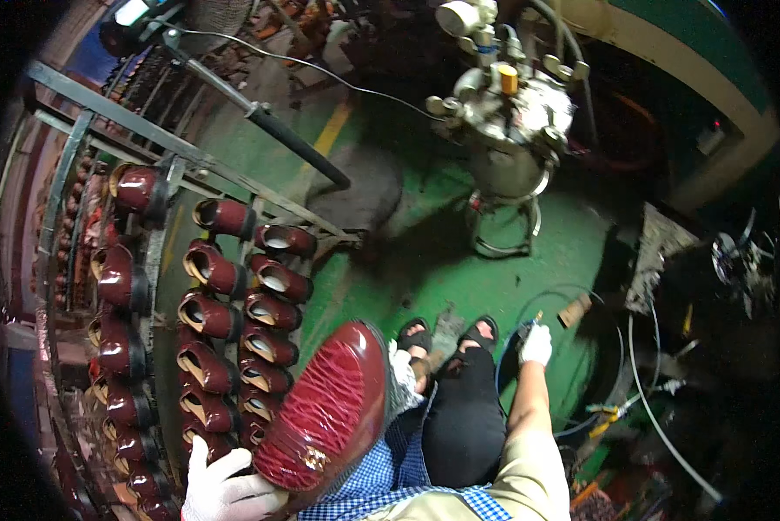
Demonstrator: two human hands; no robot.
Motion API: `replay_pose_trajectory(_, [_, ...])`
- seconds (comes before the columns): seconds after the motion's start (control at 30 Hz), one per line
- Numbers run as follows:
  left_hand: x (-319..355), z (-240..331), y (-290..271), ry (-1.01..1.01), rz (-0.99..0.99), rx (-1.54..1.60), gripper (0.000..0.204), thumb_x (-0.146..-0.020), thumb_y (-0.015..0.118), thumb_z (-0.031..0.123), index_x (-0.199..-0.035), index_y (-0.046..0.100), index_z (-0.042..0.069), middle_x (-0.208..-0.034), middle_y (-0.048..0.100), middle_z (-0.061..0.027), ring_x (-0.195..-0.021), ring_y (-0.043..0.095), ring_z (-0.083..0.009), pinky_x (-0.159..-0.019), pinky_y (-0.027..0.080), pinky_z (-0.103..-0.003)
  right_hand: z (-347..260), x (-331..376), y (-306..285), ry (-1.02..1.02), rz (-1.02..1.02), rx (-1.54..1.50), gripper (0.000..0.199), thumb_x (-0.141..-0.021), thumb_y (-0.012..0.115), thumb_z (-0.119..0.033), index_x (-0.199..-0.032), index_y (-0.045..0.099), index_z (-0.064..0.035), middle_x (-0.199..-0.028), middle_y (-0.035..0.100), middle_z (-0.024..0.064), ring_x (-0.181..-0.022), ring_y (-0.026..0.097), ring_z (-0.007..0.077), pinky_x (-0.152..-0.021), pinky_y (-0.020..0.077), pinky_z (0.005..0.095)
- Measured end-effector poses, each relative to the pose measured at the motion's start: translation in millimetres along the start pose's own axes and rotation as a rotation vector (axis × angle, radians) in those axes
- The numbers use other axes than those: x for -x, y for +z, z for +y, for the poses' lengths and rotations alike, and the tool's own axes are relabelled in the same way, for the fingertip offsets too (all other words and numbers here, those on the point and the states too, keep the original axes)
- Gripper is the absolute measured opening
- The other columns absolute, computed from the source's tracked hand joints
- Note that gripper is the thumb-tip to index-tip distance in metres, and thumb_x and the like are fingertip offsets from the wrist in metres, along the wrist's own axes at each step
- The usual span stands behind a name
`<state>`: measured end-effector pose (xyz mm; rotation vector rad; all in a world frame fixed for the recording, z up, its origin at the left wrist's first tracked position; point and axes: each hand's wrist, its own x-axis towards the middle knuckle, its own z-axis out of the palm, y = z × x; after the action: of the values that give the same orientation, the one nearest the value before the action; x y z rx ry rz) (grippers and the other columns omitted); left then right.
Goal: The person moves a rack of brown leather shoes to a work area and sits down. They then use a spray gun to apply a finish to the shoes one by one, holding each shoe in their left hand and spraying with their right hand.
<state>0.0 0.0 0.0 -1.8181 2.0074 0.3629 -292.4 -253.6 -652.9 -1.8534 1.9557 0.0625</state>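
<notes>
dark red and glossy, the shoe [327, 415] sits sole up in our left hand [225, 491], whose gloved fingers clasp its heel end. our right hand [536, 345], also gloved, is closed around a small spray tool [534, 322] fed by a thin hose [581, 295], held low beside our leg. just left stands the rack [160, 260] filled with matching shoes. we judge the shoe to be under handling between rack and spray; any next move calls for a steady hold and a free peg.
</notes>
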Motion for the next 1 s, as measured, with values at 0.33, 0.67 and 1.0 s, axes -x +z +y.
replay_pose_trajectory(0.33, [15,-1,9,-0.051,0.228,0.136,0.012,-0.079,0.074,0.027,-0.091,0.076,0.027,-0.103,0.074,0.0067,-0.106,0.063,-0.0257,-0.103,0.040,-0.060,1,8,52,0.108,-0.019,-0.128,0.025,-0.104,0.051,-0.030,-0.108,0.061,-0.0078,-0.108,0.059,0.0190,-0.099,0.065,0.0391,-0.081,0.0544,0.0513])
replay_pose_trajectory(0.67, [40,-15,53,0.079,0.355,0.181,0.033,-0.084,0.077,0.031,-0.114,0.070,0.019,-0.117,0.071,0.0035,-0.137,0.052,-0.0252,-0.124,0.021,-0.057,11,83,-106,-0.143,0.040,-0.337,0.048,-0.085,0.078,-0.030,-0.122,0.064,-0.0039,-0.121,0.062,0.0198,-0.114,0.061,0.0382,-0.103,0.0474,0.0440])
replay_pose_trajectory(1.0, [57,8,51,0.367,0.841,0.867,0.042,-0.087,0.083,0.021,-0.124,0.070,0.005,-0.127,0.070,-0.0063,-0.139,0.052,-0.0252,-0.126,0.018,-0.051,-118,401,-354,-0.762,0.042,-1.142,0.106,-0.073,0.093,-0.016,-0.156,0.029,-0.0022,-0.142,0.053,0.0183,-0.129,0.058,0.0299,-0.101,0.0546,0.0407])
